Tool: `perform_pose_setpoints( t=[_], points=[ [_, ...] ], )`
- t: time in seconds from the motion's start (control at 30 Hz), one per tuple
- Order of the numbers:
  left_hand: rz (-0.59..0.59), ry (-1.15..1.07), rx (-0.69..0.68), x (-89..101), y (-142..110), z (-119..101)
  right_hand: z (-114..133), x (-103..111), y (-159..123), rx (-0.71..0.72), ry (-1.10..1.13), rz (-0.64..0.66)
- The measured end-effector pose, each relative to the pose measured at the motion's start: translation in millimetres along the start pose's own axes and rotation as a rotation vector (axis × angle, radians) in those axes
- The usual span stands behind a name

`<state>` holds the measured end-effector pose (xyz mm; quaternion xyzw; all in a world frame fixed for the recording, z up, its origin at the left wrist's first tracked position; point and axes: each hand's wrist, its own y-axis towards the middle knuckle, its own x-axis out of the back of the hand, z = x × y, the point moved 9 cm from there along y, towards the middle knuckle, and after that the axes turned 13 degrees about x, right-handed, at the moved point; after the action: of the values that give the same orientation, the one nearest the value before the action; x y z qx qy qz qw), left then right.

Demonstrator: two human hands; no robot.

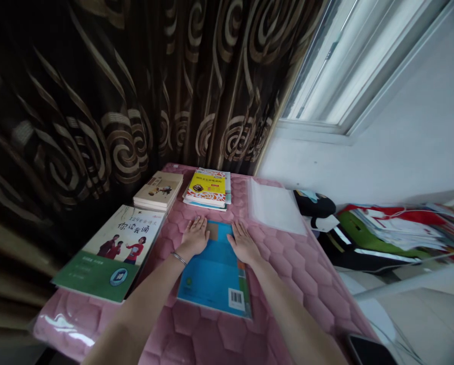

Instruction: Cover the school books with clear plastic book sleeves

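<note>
A blue book (215, 268) lies back cover up on the pink quilted table cover (287, 284), its barcode near the lower right corner. My left hand (196, 236) rests flat at the book's upper left edge, fingers stretched out. Along the upper right edge lies my right hand (244, 242), also flat with its fingers extended. Both palms press down and neither hand grasps anything. A metal bracelet (179, 258) circles my left wrist.
To the left lies a green and white book (112, 253), with a stack of beige books (159, 190) behind it. A stack topped by a yellow book (208, 186) stands at the back. Clear plastic covers (275, 205) lie at right. A dark phone-like device (369, 350) sits by the near right corner.
</note>
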<state>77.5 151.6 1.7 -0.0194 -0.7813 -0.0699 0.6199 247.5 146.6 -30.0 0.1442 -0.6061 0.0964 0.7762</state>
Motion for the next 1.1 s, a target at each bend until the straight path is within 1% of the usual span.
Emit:
perform_pose_setpoints(
  t=[0.1, 0.2, 0.33, 0.43, 0.5, 0.53, 0.63, 0.67, 0.7, 0.73, 0.77, 0.8, 0.97, 1.03, 1.1],
  points=[
    [0.009, 0.004, 0.023, -1.0, -10, 5, 1, -1, 0, 0.004, -0.002, 0.006],
    [0.028, 0.007, 0.027, 0.6, -34, 16, 2, 1, -1, -0.002, 0.006, 0.016],
    [0.04, 0.018, -0.003, 8.3, -70, 31, 4, 10, -2, -0.032, 0.011, 0.055],
    [0.066, 0.038, 0.006, 10.7, -81, 36, 17, 20, -6, -0.087, -0.025, 0.057],
    [0.064, 0.046, 0.012, 11.5, -81, 36, 41, 25, -14, -0.112, -0.058, 0.016],
    [0.055, 0.049, 0.009, 11.8, -80, 35, 60, 24, -20, -0.089, -0.056, -0.004],
    [0.036, 0.056, -0.014, 10.1, -78, 35, 133, 11, -41, 0.124, 0.011, -0.059],
    [0.033, 0.056, -0.023, 9.2, -77, 36, 152, 6, -49, 0.179, 0.031, -0.082],
    [0.033, 0.054, -0.03, 8.3, -77, 36, 164, 2, -57, 0.213, 0.042, -0.099],
    [0.031, 0.05, -0.035, 7.6, -77, 36, 169, -2, -65, 0.222, 0.039, -0.103],
    [0.026, 0.046, -0.038, 7.4, -77, 37, 167, -4, -72, 0.215, 0.029, -0.102],
    [0.02, 0.044, -0.039, 7.3, -76, 37, 159, -5, -78, 0.191, 0.015, -0.097],
    [-0.018, 0.064, -0.04, 7.6, -76, 37, 98, 0, -101, 0.065, -0.03, -0.051],
    [-0.032, 0.072, -0.03, 9.9, -76, 38, 87, 1, -106, 0.05, -0.034, -0.059],
    [-0.029, 0.078, -0.017, 13.2, -77, 36, 86, 0, -107, 0.056, -0.033, -0.074]
  ],
)
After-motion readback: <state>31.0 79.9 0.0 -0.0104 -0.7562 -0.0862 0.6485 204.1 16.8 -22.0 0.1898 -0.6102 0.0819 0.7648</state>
